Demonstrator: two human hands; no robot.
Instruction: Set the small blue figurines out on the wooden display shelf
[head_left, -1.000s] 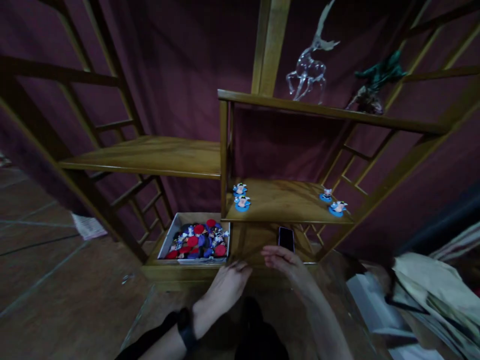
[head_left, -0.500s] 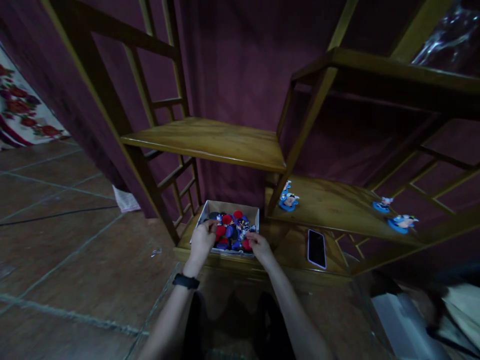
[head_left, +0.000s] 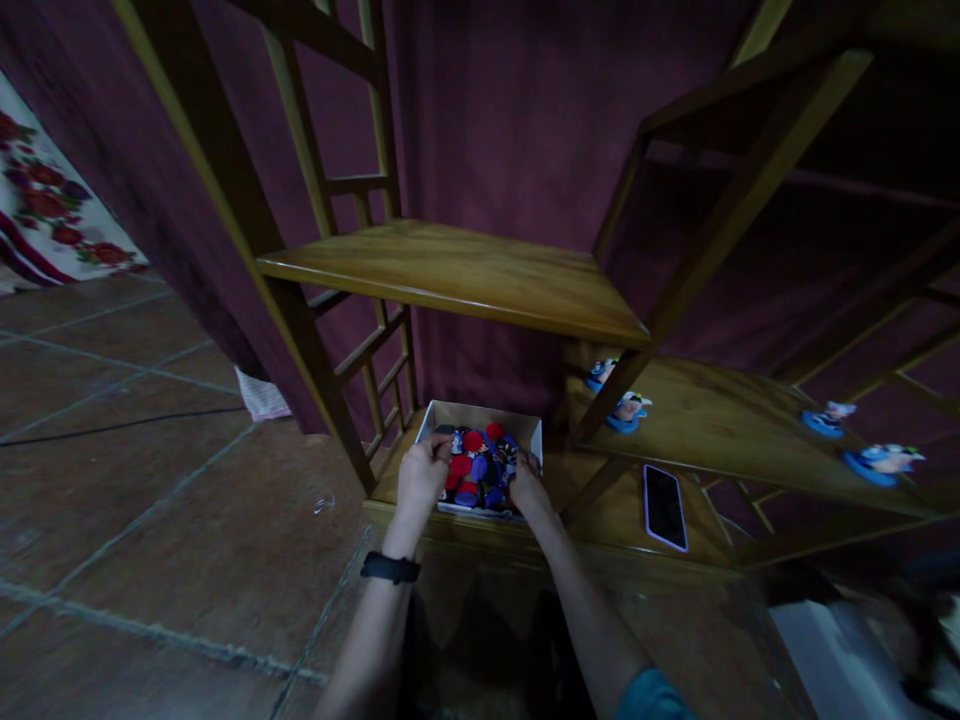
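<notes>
A shallow white cardboard box (head_left: 532,440) holds a jumble of small figurines (head_left: 486,470) with red, blue and dark round bases. My left hand (head_left: 424,478) is over the box's left side, thumb and fingers drawn together beside a small white-and-blue figurine (head_left: 457,441). Whether the fingers grip it is too small to make out. At the box's right side, my right hand (head_left: 528,487) has its fingers curled down among the figurines. Its fingertips are partly hidden, and what they touch cannot be seen. A dark band (head_left: 390,567) circles my left wrist.
The box stands on the bottom board of a wooden shelf unit, below a higher shelf (head_left: 450,270). Figurines on blue bases (head_left: 624,412) stand on the right shelf (head_left: 697,410), with more (head_left: 883,462) farther right. A phone (head_left: 665,508) lies on the lower board. Slanting posts (head_left: 697,240) separate the compartments.
The view has swung, so the shelf and box sit farther right in the picture. My right hand's fingers have shifted from a red base to deeper along the box's right side. My left hand stays pinched.
</notes>
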